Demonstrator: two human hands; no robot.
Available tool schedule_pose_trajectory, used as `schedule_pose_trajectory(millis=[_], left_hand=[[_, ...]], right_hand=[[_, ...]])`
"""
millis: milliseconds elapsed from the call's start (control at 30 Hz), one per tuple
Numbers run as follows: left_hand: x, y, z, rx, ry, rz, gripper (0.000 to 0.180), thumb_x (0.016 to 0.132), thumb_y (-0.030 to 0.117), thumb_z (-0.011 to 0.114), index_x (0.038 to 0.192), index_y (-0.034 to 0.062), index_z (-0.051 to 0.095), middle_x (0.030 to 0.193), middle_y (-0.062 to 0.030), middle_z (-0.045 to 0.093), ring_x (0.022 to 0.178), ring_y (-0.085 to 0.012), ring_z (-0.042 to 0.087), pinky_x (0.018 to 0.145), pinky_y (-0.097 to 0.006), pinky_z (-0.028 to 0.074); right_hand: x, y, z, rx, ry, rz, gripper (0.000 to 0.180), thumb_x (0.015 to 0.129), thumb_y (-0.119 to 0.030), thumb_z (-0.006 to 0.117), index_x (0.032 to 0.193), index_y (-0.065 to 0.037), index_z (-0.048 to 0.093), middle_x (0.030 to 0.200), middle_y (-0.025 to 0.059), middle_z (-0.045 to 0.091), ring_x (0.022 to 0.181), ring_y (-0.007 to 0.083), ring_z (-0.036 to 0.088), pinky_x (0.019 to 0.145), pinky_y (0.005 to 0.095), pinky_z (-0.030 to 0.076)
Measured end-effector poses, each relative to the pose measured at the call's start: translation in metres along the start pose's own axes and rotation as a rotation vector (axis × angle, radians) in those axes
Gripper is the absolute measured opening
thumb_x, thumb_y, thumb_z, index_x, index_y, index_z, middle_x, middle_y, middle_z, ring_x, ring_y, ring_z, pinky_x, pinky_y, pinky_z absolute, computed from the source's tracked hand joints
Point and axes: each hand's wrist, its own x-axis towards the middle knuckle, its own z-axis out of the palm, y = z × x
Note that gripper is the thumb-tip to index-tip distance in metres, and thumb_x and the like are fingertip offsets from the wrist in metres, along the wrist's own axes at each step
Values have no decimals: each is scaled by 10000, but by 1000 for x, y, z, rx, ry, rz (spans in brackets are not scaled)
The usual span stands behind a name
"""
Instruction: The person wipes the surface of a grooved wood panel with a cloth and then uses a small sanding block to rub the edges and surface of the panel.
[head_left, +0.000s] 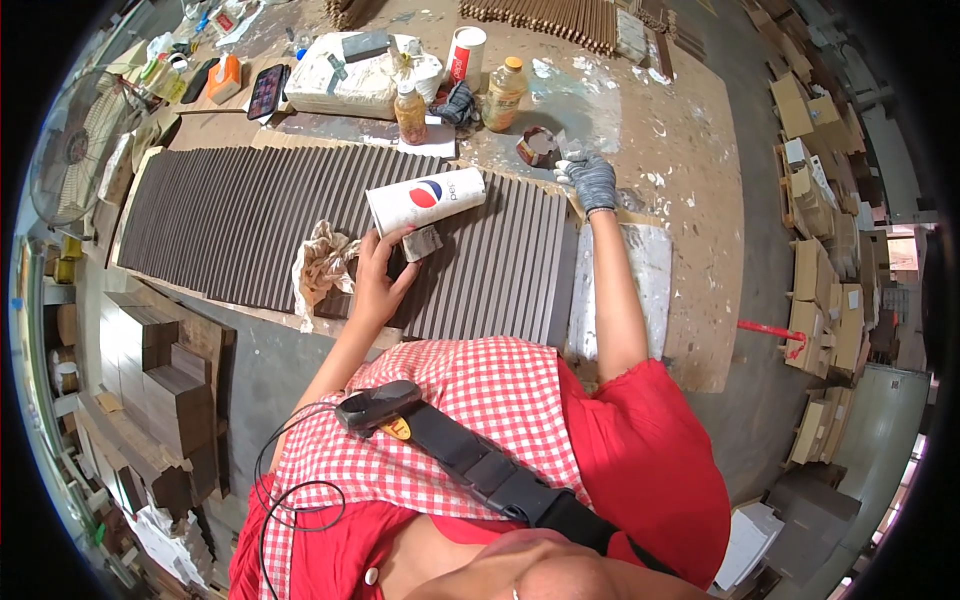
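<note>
My left hand point(382, 275) is bare, its fingers curled around a small grey block point(422, 243). Its fingertips lie against the lower edge of a white paper cup point(420, 200), tipped on its side above a row of dark grey slats point(500, 255). Beside that wrist a crumpled tan cloth or paper point(325, 265) rests on the slats. My right hand point(590, 182) wears a grey glove. Its fingers are closed on a thin pale flat piece point(563, 143), partly hidden, next to a small brown-stained container point(537, 147) beyond the slats.
At the back of the worktable point(690, 130) stand two bottles, an orange-capped one point(505, 95) and another point(410, 112), with a red-and-white cup point(466, 58). A white sack point(345, 80) and phone point(267, 92) lie left. Cardboard boxes point(815, 190) line the right; a fan point(75, 145) stands left.
</note>
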Motion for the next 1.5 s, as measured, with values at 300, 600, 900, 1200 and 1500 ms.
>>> schedule_pose_trajectory(millis=[300,600,900,1200,1500], left_hand=[[3,5,-2,51,-26,26,502,705,48,702,1184,125,572,1108,-159,494,1057,-356,495,871,-417,425],[2,9,-3,107,-36,42,503,684,118,720,1168,125,581,1126,-164,490,1082,-368,477,901,-440,411],[1,10,-2,140,-70,24,506,685,177,729,1168,136,583,1130,-158,477,1095,-360,462,922,-448,398],[3,7,0,141,-99,28,499,719,245,747,1185,143,600,1142,-161,501,1085,-349,473,913,-440,402],[3,8,-2,180,-127,53,495,726,293,747,1177,141,614,1123,-146,519,1066,-336,478,899,-427,404]], right_hand=[[50,4,-2,-972,31,-322,253,829,-160,578,1054,-82,663,958,193,669,833,330,659,758,416,515],[55,-11,31,-1303,106,-370,238,883,-184,466,968,-103,674,964,201,646,923,358,622,813,453,492],[76,23,22,-1110,143,-391,208,877,-238,541,954,-111,686,957,192,657,914,364,620,801,437,494],[92,41,-10,-445,47,36,202,858,-206,606,1024,-158,709,722,38,661,565,131,562,548,293,482],[92,46,-5,-92,68,235,188,883,-247,589,1022,-194,703,660,9,622,435,113,482,400,300,415]])
